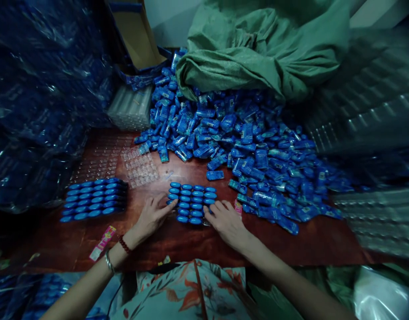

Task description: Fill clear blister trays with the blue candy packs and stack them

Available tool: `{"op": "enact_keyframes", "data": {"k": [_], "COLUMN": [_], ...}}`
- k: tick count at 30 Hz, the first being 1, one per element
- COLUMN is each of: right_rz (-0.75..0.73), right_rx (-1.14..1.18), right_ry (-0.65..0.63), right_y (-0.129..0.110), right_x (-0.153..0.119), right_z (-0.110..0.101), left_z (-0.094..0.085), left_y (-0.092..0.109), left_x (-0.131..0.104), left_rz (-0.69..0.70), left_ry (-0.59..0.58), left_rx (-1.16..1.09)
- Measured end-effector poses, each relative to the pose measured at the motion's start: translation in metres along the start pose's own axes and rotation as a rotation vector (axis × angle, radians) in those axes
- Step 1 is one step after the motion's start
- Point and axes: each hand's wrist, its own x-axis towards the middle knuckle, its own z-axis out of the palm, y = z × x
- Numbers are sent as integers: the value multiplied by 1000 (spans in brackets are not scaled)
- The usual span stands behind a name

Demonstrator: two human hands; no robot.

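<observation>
Rows of glossy blue oval pieces (191, 200) lie in a block at the middle of the reddish-brown table (151, 253). My left hand (151, 218) touches the left side of this block with its fingers apart. At the right side, my right hand (224, 218) rests its fingertips on the edge pieces, fingers bent and slightly spread. A second, stacked block of blue oval pieces (94, 198) sits to the left. Clear moulded trays (141, 166) lie behind, between the two blocks.
A big heap of blue wrapped packets (244, 151) spreads behind and to the right, under a green sack (234, 66). Clear tray stacks stand at right (378, 222) and back left (131, 106). Wrapped blue bundles (41, 111) fill the left. A pink strip (102, 243) lies in front.
</observation>
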Motion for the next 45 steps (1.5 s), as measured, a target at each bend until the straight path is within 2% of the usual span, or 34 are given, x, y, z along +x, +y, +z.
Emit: {"op": "enact_keyframes", "data": {"k": [3,5,7,9,12,14,16,18,20,24,26,28,30,32,34,37,41,45], "right_rz": [80,194,319,367,305,281,300,344,426,670,743,708,592,477,385,289,187,113], "right_rx": [75,172,258,274,162,77,30,51,159,538,700,793,819,791,702,461,170,11], "right_ry": [127,237,277,180,-134,-278,-337,-323,-186,264,380,421,439,453,434,324,162,61], "right_y": [9,26,49,72,93,97,97,96,95,77,56,31,8,-8,-14,-10,0,-3], "right_x": [-9,-10,0,20,53,67,69,59,37,-25,-51,-64,-65,-58,-48,-39,-35,-24], "right_z": [4,9,14,18,23,24,26,27,27,20,15,12,15,22,30,35,25,12], "left_z": [-2,-3,-3,1,9,13,12,8,-2,-24,-30,-29,-23,-12,-1,8,-3,-25], "left_y": [-5,-16,-32,-51,-72,-79,-80,-77,-69,-38,-17,5,24,35,38,28,10,7], "left_x": [11,33,66,102,151,171,178,172,151,77,34,-3,-25,-33,-31,-21,-9,8], "left_rz": [-180,-333,-442,-528,-713,-772,-761,-721,-663,-594,-640,-673,-627,-513,-381,-215,53,230], "left_ry": [149,231,216,94,-158,-257,-278,-277,-178,296,483,556,522,449,381,289,123,-75], "left_rx": [-90,-167,-166,-33,206,240,206,169,50,-307,-313,-276,-259,-248,-209,-114,-4,25]}}
